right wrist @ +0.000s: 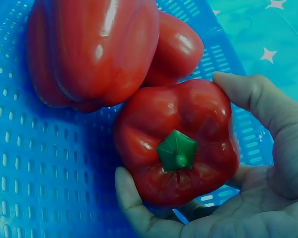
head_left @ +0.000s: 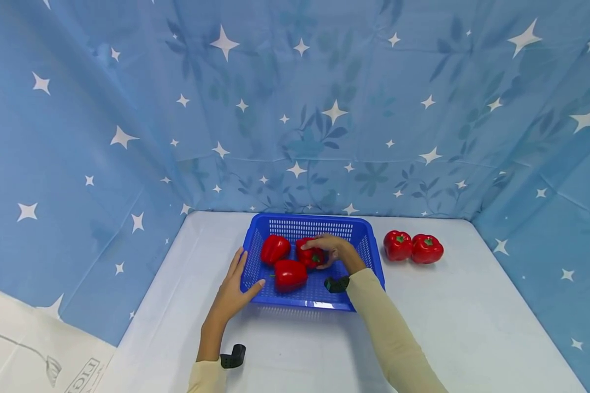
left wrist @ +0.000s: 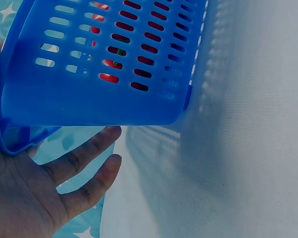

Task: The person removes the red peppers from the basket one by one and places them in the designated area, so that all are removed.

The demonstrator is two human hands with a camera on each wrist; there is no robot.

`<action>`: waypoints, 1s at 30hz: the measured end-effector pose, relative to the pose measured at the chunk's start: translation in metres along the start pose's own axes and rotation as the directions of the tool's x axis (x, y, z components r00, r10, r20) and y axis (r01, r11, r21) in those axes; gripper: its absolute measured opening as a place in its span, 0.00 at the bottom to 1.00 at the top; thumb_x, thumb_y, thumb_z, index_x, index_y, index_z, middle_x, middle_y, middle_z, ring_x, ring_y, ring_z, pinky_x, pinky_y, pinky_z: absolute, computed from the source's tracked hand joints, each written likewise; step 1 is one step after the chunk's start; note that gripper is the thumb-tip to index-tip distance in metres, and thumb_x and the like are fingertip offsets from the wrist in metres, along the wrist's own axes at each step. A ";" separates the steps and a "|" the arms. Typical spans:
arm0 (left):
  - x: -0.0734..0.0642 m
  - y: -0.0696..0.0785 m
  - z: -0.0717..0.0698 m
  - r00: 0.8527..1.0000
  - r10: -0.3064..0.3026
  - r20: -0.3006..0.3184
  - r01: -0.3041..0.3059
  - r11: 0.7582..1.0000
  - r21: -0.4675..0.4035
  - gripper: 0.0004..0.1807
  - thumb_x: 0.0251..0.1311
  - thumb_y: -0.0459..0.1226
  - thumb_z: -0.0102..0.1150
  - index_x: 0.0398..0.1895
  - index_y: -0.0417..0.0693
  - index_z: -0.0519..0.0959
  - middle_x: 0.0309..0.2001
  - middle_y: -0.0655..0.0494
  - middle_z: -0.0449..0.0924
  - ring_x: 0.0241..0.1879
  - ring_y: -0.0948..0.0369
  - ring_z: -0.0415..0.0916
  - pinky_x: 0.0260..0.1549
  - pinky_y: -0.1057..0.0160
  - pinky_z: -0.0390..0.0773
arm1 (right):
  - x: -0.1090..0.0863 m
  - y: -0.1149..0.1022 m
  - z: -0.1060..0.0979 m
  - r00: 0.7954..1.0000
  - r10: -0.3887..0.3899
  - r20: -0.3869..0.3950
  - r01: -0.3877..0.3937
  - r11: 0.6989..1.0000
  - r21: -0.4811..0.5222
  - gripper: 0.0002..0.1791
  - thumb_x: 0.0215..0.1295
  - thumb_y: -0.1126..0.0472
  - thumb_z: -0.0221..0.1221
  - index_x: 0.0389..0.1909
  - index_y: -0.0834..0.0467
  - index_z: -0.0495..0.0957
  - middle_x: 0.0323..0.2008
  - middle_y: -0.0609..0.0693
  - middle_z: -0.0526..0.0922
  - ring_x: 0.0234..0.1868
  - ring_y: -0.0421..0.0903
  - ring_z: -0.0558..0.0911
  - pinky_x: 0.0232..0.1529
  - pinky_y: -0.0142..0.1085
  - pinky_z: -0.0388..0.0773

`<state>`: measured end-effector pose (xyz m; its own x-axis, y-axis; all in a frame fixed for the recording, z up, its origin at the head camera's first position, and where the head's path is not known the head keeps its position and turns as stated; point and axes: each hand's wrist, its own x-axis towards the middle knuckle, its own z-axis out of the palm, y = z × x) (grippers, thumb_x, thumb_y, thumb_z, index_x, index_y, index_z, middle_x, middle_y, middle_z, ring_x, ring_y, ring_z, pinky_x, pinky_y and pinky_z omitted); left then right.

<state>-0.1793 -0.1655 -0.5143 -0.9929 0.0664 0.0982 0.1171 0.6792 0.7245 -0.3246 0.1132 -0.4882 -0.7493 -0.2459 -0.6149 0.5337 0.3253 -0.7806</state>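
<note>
A blue plastic basket (head_left: 305,303) with slotted walls stands on the white table and holds three red bell peppers. My right hand (head_left: 333,246) reaches inside and grips one red bell pepper (right wrist: 149,111), its fingers and thumb curled round the sides, the green stem facing the wrist camera. Two more peppers lie beside it in the basket: a bell pepper (head_left: 275,250) at the back left and another bell pepper (head_left: 290,275) in front. At the basket's left rim, my left hand (head_left: 230,297) rests with fingers spread along the outside and thumb toward the front corner.
To the right of the basket, two red bell peppers sit side by side on the table: one bell pepper (head_left: 397,252) and a second bell pepper (head_left: 426,254). A blue star-patterned curtain (head_left: 305,120) hangs behind the table (head_left: 452,305) and along both sides.
</note>
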 end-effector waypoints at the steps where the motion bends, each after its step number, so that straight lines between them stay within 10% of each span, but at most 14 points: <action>1: 0.000 0.000 0.000 1.000 -0.001 0.001 0.001 1.000 -0.001 0.53 0.57 0.61 0.59 0.79 0.54 0.44 0.80 0.54 0.38 0.76 0.42 0.46 0.63 0.33 0.61 | 0.000 0.001 -0.001 1.000 0.002 0.001 -0.002 1.000 0.005 0.37 0.57 0.54 0.66 0.66 0.61 0.64 0.63 0.63 0.67 0.61 0.62 0.69 0.45 0.54 0.84; 30: -0.001 0.004 -0.001 1.000 -0.014 0.008 0.014 1.000 -0.005 0.53 0.57 0.61 0.58 0.79 0.53 0.44 0.80 0.56 0.37 0.76 0.41 0.46 0.63 0.32 0.61 | -0.022 -0.006 -0.021 0.993 -0.047 0.105 0.041 0.997 0.057 0.40 0.62 0.52 0.63 0.70 0.58 0.56 0.66 0.62 0.62 0.64 0.62 0.64 0.58 0.60 0.75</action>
<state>-0.1779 -0.1637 -0.5106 -0.9946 0.0629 0.0826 0.1034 0.6764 0.7293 -0.3194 0.1363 -0.4673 -0.7284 -0.3554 -0.5858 0.5240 0.2619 -0.8105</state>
